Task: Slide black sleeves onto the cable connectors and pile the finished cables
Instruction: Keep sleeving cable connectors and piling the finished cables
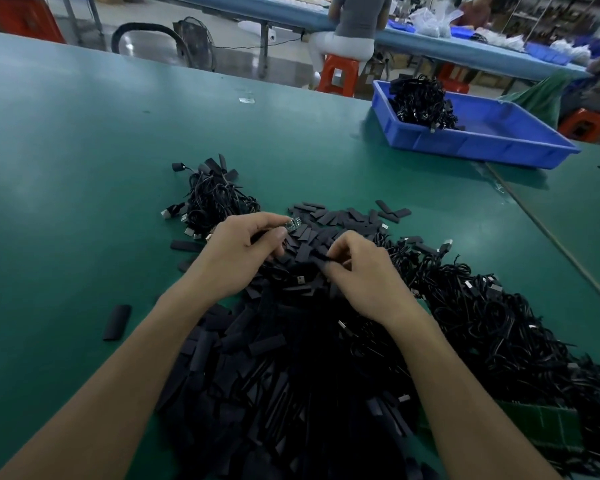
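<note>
Loose black sleeves (257,358), likely light and limp, fill lower centre; left hand (236,258) pinches a connector (293,225), right hand (361,278) pinches one sleeve (321,259) by its end.

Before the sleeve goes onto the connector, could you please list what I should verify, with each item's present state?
1. Left hand grips the bare silvery cable connector: ok.
2. Right hand pinches a flat black sleeve: ok.
3. Sleeve lined up with the connector: not ok, they are apart.
4. Sleeve's mouth open: cannot tell.
5. Pile of finished black cables lies beyond the left hand on the green table: ok.
</note>
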